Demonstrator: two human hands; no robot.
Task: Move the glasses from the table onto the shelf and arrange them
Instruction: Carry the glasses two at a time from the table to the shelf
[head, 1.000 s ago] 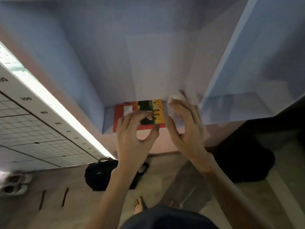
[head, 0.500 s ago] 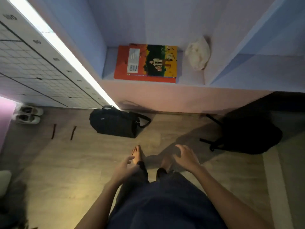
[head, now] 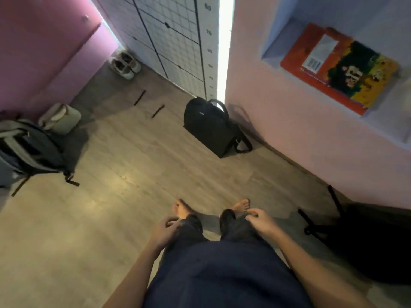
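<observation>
Head view looks down at a wood-look floor [head: 124, 174], with the person's bare feet at lower centre. The left hand [head: 163, 232] hangs low at centre, fingers loosely curled and holding nothing. The right hand [head: 262, 222] hangs just right of it, also loosely curled and empty, its fingertips near the trouser leg. The shelf [head: 289, 90] sits at the upper right of the frame, with an orange book [head: 338, 65] lying flat in its opening. No glasses show anywhere in the frame, so I cannot tell where they are. A black bag [head: 211, 127] stands at the shelf's foot, a grey backpack [head: 26, 152] lies at the left edge, and white shoes [head: 124, 63] sit at the upper left.
</observation>
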